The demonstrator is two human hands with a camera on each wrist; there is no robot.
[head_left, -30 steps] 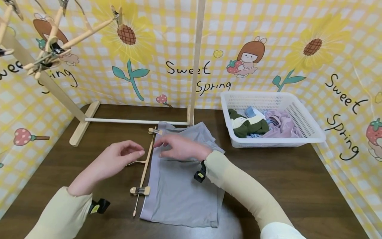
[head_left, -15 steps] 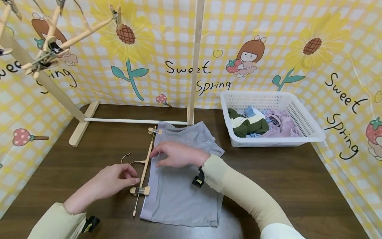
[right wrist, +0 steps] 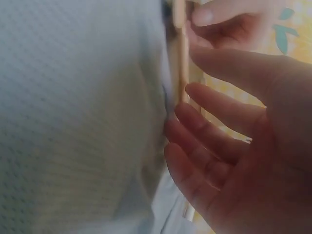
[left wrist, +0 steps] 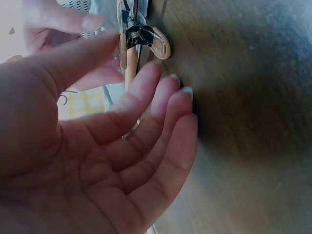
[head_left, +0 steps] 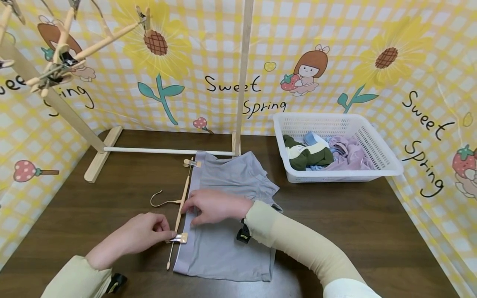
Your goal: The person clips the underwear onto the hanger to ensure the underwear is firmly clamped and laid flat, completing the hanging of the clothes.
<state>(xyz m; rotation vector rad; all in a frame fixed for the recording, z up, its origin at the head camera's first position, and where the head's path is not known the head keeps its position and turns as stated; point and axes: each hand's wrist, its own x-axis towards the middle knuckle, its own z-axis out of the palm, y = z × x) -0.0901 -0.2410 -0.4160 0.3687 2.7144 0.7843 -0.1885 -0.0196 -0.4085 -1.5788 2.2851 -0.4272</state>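
Note:
Grey shorts (head_left: 238, 256) lie flat with their pale waistband (head_left: 183, 258) along a wooden clip hanger (head_left: 185, 186). The hanger's far clip (head_left: 192, 163) overlaps the waistband; its near clip (head_left: 181, 238) sits right at the waistband edge. My left hand (head_left: 138, 234) is at the near clip, thumb over its outer end. In the left wrist view the thumb meets one handle of the clip (left wrist: 134, 34), and the loosely bent fingers (left wrist: 156, 146) lie beside the other handle. My right hand (head_left: 214, 207) lies over the waistband, fingertips at the hanger bar, fingers relaxed.
A white basket (head_left: 339, 176) of crumpled clothes, green and lilac among them, stands at the back right. Behind the shorts is a wooden rack with a white crossbar (head_left: 167, 150). More clip hangers (head_left: 63, 54) hang at the upper left. The hanger's hook (head_left: 154, 200) points left.
My left hand has come down toward me from beside the hanger's middle to the near clip. My right hand has slid a little nearer along the waistband. The hanger and shorts stay put.

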